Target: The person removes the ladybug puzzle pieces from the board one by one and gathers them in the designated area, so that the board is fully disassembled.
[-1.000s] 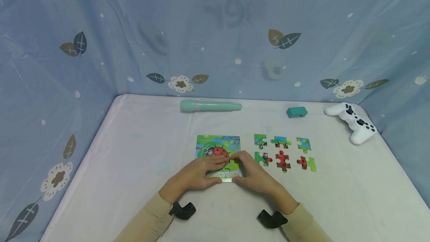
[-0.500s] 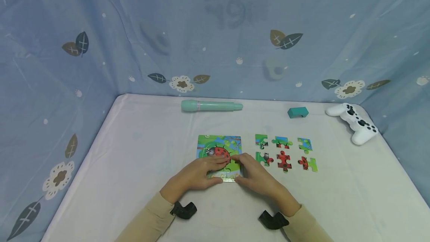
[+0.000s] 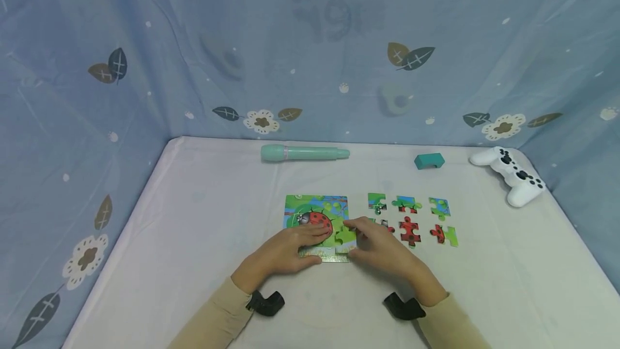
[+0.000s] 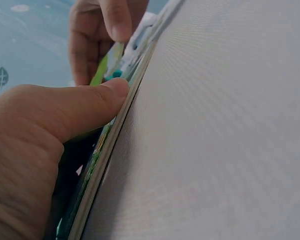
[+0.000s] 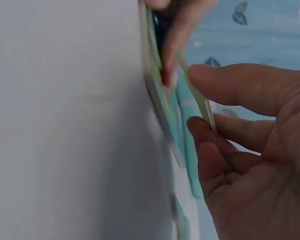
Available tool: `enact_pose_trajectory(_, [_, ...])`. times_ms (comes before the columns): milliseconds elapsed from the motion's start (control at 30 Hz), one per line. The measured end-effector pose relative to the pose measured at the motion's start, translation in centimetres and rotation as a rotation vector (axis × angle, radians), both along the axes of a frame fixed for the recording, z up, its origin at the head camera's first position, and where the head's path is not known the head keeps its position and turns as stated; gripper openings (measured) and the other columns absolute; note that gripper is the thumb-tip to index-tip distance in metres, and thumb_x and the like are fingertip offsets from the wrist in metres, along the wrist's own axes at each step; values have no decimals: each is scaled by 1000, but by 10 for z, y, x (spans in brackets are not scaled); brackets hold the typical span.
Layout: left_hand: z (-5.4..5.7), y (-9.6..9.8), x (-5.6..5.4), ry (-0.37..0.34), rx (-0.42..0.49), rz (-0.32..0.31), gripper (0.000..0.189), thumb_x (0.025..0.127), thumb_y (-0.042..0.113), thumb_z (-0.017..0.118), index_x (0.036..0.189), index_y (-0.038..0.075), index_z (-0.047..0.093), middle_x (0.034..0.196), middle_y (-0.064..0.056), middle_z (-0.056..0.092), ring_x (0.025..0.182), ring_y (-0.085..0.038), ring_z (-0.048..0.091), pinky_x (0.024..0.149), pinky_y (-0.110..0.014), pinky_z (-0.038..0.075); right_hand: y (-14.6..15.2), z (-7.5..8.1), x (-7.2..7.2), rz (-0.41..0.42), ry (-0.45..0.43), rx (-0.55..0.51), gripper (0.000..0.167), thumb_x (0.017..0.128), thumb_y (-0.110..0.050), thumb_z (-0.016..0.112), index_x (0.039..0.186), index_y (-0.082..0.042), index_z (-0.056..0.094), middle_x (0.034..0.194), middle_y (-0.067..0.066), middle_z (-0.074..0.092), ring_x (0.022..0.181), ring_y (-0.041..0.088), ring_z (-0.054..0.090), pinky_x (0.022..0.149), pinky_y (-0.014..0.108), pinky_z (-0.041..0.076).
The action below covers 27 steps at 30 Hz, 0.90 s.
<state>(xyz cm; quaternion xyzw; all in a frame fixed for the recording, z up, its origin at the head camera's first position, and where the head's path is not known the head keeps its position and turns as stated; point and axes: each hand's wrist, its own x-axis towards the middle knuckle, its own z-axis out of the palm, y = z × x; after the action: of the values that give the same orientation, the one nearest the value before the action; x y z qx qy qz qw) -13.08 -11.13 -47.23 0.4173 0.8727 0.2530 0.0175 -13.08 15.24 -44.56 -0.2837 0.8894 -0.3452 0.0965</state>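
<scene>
A square ladybug jigsaw puzzle (image 3: 315, 203) lies on the white table. My left hand (image 3: 283, 249) rests over its lower left part, fingers across the picture; in the left wrist view the thumb (image 4: 97, 102) lies at the board's near edge. My right hand (image 3: 382, 246) pinches a green corner puzzle piece (image 3: 347, 242) at the lower right of the puzzle. The right wrist view shows this piece (image 5: 196, 92) tilted between thumb and fingers, apart from the board. Beneath it, that corner of the board is partly hidden.
Several loose puzzle pieces (image 3: 409, 232) lie in two rows on the right; my right hand partly covers one of them (image 3: 386, 224). Farther back are a green microphone-shaped stick (image 3: 305, 153), a teal arch block (image 3: 429, 161) and a white game controller (image 3: 511, 175).
My right hand has shifted right and lifted the corner puzzle piece out of its place, now gripping it. It also covers part of a loose piece. My left hand stays put.
</scene>
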Motion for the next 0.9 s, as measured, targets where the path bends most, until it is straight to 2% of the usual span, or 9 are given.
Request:
enact_pose_trajectory(300, [-4, 1, 1, -21, -20, 4, 57, 90, 39, 63, 138, 13, 50, 144, 3, 47, 134, -14, 42, 111, -33, 38, 56, 8, 4, -35, 56, -49, 56, 78, -13, 77, 129, -7, 55, 111, -4, 60, 89, 7, 54, 76, 26, 51])
enact_pose_trajectory(567, [-3, 1, 0, -17, -1, -2, 57, 89, 38, 64, 138, 12, 50, 144, 1, 47, 134, -15, 43, 111, -33, 37, 113, 10, 20, -108, 132, 11, 58, 74, -13, 81, 127, -9, 56, 108, -4, 59, 84, 3, 51, 71, 22, 49])
enact_pose_trajectory(900, [-2, 0, -1, -10, -5, -10, 57, 89, 38, 64, 138, 12, 50, 143, 0, 48, 134, -14, 43, 111, -32, 37, 164, 5, 39, -282, 50, 104, 57, 76, -22, 79, 127, -10, 58, 114, 4, 60, 85, -3, 50, 70, 17, 48])
